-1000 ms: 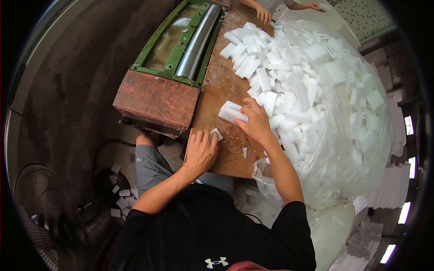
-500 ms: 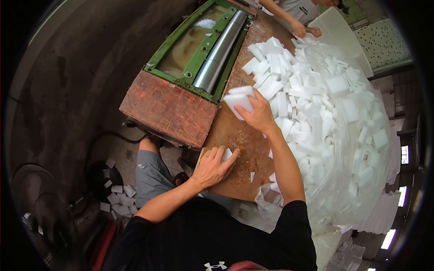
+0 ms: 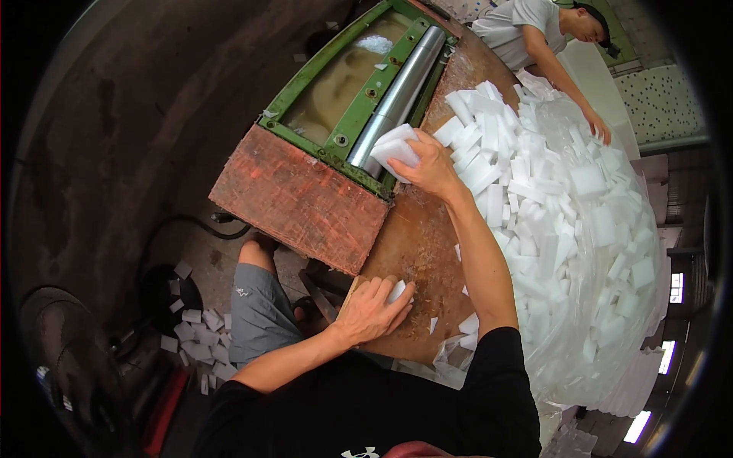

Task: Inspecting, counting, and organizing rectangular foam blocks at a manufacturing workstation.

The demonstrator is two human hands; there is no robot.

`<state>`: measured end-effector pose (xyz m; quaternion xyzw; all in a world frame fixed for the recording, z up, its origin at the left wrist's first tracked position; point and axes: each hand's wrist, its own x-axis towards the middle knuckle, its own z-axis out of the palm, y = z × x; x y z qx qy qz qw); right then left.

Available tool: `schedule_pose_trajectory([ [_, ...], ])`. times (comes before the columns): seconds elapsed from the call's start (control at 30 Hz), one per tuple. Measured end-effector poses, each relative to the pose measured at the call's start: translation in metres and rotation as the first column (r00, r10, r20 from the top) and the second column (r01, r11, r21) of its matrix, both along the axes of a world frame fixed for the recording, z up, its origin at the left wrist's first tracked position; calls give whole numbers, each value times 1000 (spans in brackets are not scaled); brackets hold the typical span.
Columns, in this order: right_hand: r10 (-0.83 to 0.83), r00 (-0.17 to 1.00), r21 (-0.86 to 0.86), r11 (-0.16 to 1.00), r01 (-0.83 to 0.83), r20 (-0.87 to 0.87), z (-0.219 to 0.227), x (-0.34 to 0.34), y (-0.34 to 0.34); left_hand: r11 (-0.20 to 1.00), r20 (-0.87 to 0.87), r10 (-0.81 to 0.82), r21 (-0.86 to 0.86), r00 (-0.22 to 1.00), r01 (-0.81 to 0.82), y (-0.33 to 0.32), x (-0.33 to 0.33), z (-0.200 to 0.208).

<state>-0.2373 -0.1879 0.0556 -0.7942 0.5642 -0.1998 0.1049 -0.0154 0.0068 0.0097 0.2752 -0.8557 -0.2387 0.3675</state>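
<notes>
My right hand (image 3: pixel 431 164) is closed round a couple of white foam blocks (image 3: pixel 397 146), stacked flat together. It holds them over the near end of a shiny metal roller (image 3: pixel 397 99) set in a green frame (image 3: pixel 355 114). Low on the brown work table (image 3: pixel 416 256), my left hand (image 3: pixel 374 311) rests with fingers curled round a small white foam piece (image 3: pixel 396 291), mostly hidden by the fingers. To the right of my right arm lies a large heap of white foam blocks (image 3: pixel 527 191), partly in a clear plastic bag (image 3: pixel 565 359).
A reddish wooden block (image 3: pixel 298 198) adjoins the green frame's near end. Loose foam pieces (image 3: pixel 200 336) litter the floor at lower left, near a black hose (image 3: pixel 179 220). Across the heap, a co-worker's hand (image 3: pixel 597 126) reaches onto the plastic.
My right hand has brought the blocks from above the table to the roller's near end. My left hand stays on the table. The co-worker's hand now reaches farther over the heap.
</notes>
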Motion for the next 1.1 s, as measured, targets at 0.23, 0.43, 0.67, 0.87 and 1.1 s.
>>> schedule_pose_trajectory([
  [0.23,75,997,-12,997,-75,-23,10,42,-39,1000,-38,12,15,999,-11,2,1,-1],
  [0.43,-52,910,-139,983,119,412,9,83,-39,999,-132,9,47,991,-3,5,3,0],
  [0.67,-350,496,292,937,194,795,53,72,114,745,-512,493,666,703,-38,-8,37,17],
  [0.87,-447,514,378,894,239,732,76,100,231,580,-595,575,781,561,233,-9,35,37],
  [1.1,-425,546,318,905,284,722,70,110,264,630,-651,534,732,540,260,24,28,40],
])
